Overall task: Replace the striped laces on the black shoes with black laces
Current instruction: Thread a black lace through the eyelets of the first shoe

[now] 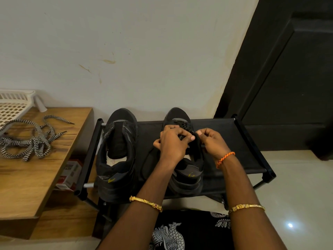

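Observation:
Two black shoes stand on a black fabric shoe rack (225, 141), toes toward the wall. The left shoe (117, 150) has no lace and its tongue lies open. The right shoe (185, 170) carries a black lace (183, 124) through its front eyelets. My left hand (173, 143) and my right hand (210, 141) sit over this shoe's tongue, each pinching a stretch of the black lace. The striped black-and-white laces (34, 139) lie in a loose heap on the wooden table (27, 186) at the left.
A white plastic basket (12, 107) sits at the table's back left. A red and white box (70, 174) lies below, between table and rack. A dark door (288, 78) stands at the right, the wall right behind the shoes, pale floor at the lower right.

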A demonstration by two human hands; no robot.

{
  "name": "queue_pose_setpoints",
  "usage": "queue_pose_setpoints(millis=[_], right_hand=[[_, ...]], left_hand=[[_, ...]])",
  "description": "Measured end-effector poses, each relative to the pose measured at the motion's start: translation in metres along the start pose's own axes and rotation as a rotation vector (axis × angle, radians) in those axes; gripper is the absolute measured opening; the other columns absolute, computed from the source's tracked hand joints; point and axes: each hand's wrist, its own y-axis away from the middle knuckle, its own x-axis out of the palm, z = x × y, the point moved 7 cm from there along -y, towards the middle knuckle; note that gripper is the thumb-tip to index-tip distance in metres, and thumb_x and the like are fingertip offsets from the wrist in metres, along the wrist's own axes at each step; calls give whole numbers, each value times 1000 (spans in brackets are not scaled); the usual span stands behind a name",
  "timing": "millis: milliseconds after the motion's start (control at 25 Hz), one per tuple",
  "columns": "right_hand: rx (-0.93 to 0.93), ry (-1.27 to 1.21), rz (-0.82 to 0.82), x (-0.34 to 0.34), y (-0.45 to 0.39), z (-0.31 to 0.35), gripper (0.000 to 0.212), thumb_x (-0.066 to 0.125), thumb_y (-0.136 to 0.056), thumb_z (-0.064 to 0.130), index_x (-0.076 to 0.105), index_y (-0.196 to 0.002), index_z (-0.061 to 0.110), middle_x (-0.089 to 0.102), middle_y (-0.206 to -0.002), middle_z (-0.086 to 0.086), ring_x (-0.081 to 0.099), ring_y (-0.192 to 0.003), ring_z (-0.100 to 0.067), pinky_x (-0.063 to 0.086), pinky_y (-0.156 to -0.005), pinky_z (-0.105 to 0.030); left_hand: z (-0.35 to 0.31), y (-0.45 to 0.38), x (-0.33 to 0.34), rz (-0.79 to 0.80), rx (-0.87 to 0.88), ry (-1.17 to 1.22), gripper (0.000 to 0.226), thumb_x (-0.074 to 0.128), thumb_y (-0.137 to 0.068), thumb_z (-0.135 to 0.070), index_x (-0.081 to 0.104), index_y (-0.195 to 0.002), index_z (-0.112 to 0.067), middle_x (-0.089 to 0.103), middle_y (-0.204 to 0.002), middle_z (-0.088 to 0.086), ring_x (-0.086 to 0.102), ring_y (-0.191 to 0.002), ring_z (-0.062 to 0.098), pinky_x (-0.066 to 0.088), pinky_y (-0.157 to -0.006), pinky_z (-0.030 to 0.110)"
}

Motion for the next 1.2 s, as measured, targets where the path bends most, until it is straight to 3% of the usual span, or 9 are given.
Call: queue_pose_setpoints(millis=[280,480,560,720,800,920,1000,1040,1200], right_hand=[[-19,-72,64,-1,7,5,13,54,-94,11,66,-87,14,66,-87,-5,63,-85,-18,53,-79,-37],[100,-185,59,-5,6,-6,9,59,-91,12,67,-88,13,67,-81,-3,63,-77,-15,51,-64,-27],[124,-205,-14,-7,5,-8,12,57,-93,13,64,-84,14,64,-78,-2,61,-72,-11,50,-59,-24],[211,-463,-353,-54,10,-22,15,48,-97,11,55,-84,14,56,-77,-2,56,-68,-10,49,-60,-25],[267,-612,-497,-81,19,-39,13,42,-99,6,54,-95,8,58,-83,-5,57,-67,-11,49,-66,-26],[256,-983,-684,-113,34,-59,24,31,-100,2,46,-117,-5,57,-119,-17,64,-93,-24,51,-86,-31],[98,-1253,-718,-127,34,-59,38,25,-101,8,36,-133,-11,39,-143,-24,45,-129,-34,37,-106,-32],[51,-1293,-696,-127,32,-55,39,26,-101,8,35,-134,-11,36,-146,-25,38,-134,-34,33,-109,-32],[39,-462,-584,-83,23,-30,24,51,-90,-7,51,-111,5,61,-119,-23,64,-102,-25,51,-83,-28]], left_hand=[[1,1,0,-29,5,26,10,73,-81,-27,74,-89,-21,46,-130,-9,33,-128,12,18,-95,32],[3,0,2,-38,-42,53,12,75,-77,-34,74,-87,-27,49,-133,-11,37,-128,11,16,-91,32],[4,0,0,-54,-44,54,12,76,-76,-35,74,-86,-29,50,-131,-11,38,-128,11,18,-93,34],[5,3,-7,-61,-28,-20,19,79,-73,-36,74,-91,-33,51,-130,-13,40,-126,9,16,-93,33],[6,5,-9,-19,5,-15,23,79,-74,-34,73,-96,-32,52,-128,-12,43,-123,8,20,-96,32],[8,6,-12,36,44,206,21,75,-79,-25,71,-100,-25,61,-115,-8,56,-111,9,43,-101,36],[15,6,-19,17,-10,327,18,70,-84,-23,66,-102,-22,66,-107,-5,60,-106,10,49,-96,33],[20,7,-22,-11,-46,330,17,68,-86,-23,63,-102,-23,66,-106,-5,60,-105,11,49,-94,31],[41,9,-29,-79,-179,345,21,49,-92,-12,56,-108,-24,63,-109,-3,58,-92,6,45,-81,23]])
